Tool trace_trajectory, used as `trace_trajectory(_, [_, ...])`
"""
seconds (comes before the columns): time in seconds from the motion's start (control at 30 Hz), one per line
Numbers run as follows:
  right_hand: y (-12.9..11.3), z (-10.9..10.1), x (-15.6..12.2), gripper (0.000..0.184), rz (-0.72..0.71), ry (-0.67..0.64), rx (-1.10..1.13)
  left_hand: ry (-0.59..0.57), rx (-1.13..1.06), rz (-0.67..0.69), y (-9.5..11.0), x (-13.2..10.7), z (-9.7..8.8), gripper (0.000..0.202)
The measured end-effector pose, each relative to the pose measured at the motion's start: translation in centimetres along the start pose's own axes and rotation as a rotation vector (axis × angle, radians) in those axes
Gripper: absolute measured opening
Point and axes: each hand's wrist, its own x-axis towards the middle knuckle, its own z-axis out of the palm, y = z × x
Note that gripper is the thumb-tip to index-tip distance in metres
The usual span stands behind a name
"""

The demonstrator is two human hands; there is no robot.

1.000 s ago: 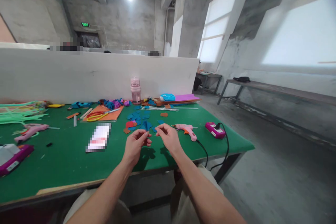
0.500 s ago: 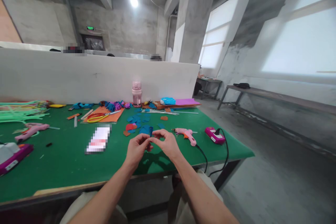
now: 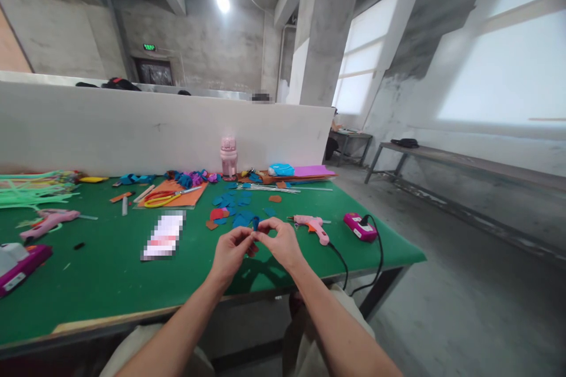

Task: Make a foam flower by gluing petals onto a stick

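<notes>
A small piece of dark blue felt (image 3: 255,222), curled upright, is pinched between the fingertips of both hands above the table. My left hand (image 3: 232,250) grips it from the left, closed at thumb and forefinger. From the other side my right hand (image 3: 279,238) is closed on the same piece, and the two hands meet at the fingertips. The fingers cover its lower part. Just beyond them lie several flat blue cut pieces (image 3: 243,199), along with a red piece (image 3: 217,214) and a brown piece (image 3: 211,225).
Right of my hands lies a pink glue gun (image 3: 313,227), its cord running to a magenta power socket (image 3: 360,227). Yellow-handled scissors (image 3: 161,199) rest on orange sheets at the left. A pink bottle (image 3: 229,158) stands by the white partition (image 3: 177,129). Another glue gun (image 3: 50,224) is farther left.
The blue piece between my fingertips looks narrower and more curled than before. Both hands stay in nearly the same place, and the view has shifted slightly.
</notes>
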Motion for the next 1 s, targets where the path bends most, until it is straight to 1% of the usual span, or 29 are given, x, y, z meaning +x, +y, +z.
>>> trace_trajectory(0.1, [-0.6, -0.1, -0.2, 0.009, -0.055, 0.04, -0.038, 0.0, 0.018, 0.023, 0.0, 0.0, 0.0, 0.02])
trace_trajectory(0.17, [-1.1, -0.1, -0.3, 0.007, -0.097, 0.03, -0.043, 0.032, 0.048, 0.064, 0.0, 0.0, -0.1, 0.016])
trace_trajectory(0.2, [-1.3, -0.2, -0.4, 0.01, -0.116, 0.009, -0.028, 0.059, 0.069, 0.093, 0.0, 0.1, -0.2, 0.014])
trace_trajectory(0.27, [-1.5, -0.4, -0.4, 0.029, -0.143, -0.059, 0.037, 0.12, 0.103, 0.145, 0.0, 0.2, -0.5, 0.012])
trace_trajectory(0.3, [-1.4, -0.6, -0.4, 0.039, -0.143, -0.092, 0.08, 0.144, 0.111, 0.156, 0.1, 0.3, -0.7, 0.011])
trace_trajectory(0.33, [-1.3, -0.8, -0.3, 0.045, -0.128, -0.112, 0.125, 0.161, 0.111, 0.157, 0.1, 0.4, -0.9, 0.011])
trace_trajectory(0.37, [-1.1, -1.0, -0.2, 0.044, -0.097, -0.113, 0.168, 0.172, 0.1, 0.144, 0.2, 0.5, -1.0, 0.012])
trace_trajectory(0.47, [0.0, -1.8, 0.3, 0.024, 0.06, -0.037, 0.269, 0.169, -0.011, 0.056, 0.3, 0.7, -1.1, 0.018])
trace_trajectory(0.57, [1.0, -2.5, 0.8, 0.023, 0.191, 0.067, 0.286, 0.151, -0.138, -0.031, 0.2, 0.8, -1.1, 0.026])
trace_trajectory(0.63, [1.3, -2.7, 1.0, 0.026, 0.234, 0.141, 0.277, 0.14, -0.173, -0.055, 0.1, 0.8, -1.1, 0.028])
trace_trajectory(0.7, [1.4, -2.8, 1.0, 0.029, 0.24, 0.171, 0.291, 0.137, -0.183, -0.059, 0.0, 0.9, -1.1, 0.027])
trace_trajectory(0.8, [1.3, -2.5, 0.8, 0.028, 0.218, 0.104, 0.302, 0.139, -0.144, -0.045, -0.1, 0.8, -1.0, 0.026])
trace_trajectory(0.87, [1.3, -2.3, 0.7, 0.027, 0.212, 0.077, 0.244, 0.141, -0.093, -0.024, -0.1, 0.8, -1.0, 0.025])
trace_trajectory(0.93, [1.2, -2.3, 0.7, 0.031, 0.207, 0.112, 0.153, 0.134, -0.062, -0.004, -0.1, 0.7, -0.9, 0.024])
trace_trajectory(1.0, [1.2, -2.5, 0.7, 0.032, 0.147, 0.168, 0.039, 0.122, -0.072, -0.007, -0.2, 0.7, -0.9, 0.024])
